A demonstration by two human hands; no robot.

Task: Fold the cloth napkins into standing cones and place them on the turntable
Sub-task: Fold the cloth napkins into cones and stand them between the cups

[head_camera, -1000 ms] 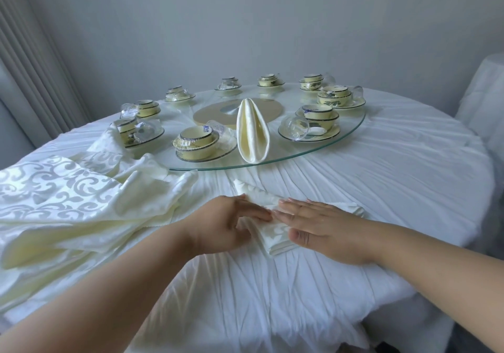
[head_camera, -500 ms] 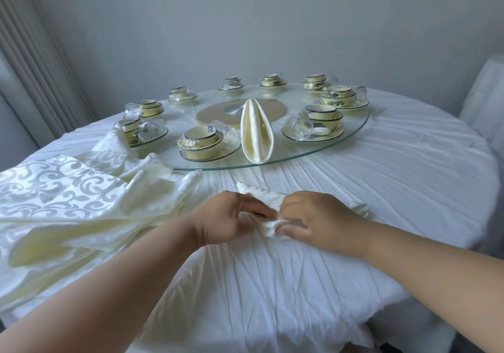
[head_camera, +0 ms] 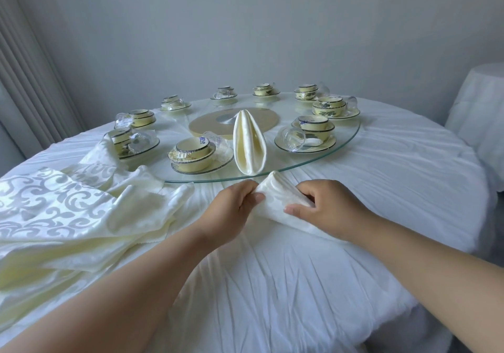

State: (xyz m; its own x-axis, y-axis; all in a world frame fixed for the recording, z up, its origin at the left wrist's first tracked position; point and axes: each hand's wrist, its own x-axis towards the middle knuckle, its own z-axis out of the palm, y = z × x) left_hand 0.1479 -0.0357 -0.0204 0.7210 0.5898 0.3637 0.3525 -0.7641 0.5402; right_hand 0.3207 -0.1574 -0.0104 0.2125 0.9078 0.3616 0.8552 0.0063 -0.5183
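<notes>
Holding a partly folded napkin [head_camera: 275, 200] between both hands, I have it just in front of the near rim of the glass turntable [head_camera: 351, 137]. My left hand [head_camera: 231, 211] pinches its left edge with curled fingers, and my right hand [head_camera: 324, 211] grips its right side, the thumb lying on top of the cloth. The napkin is rolled into a cone-like shape, its rounded tip pointing up toward the turntable, and its lower part rests on the white tablecloth of the table [head_camera: 409, 202]. One finished cone napkin [head_camera: 249, 142] stands upright on the turntable, close to the near rim. It is between a cup and saucer set [head_camera: 193, 153] on its left and another cup set [head_camera: 311, 131] on its right. More cup sets stand around the rim of the turntable. A pile of unfolded napkins [head_camera: 81, 216] with a pale swirl pattern lies on the table at my left, well apart from my hands.
</notes>
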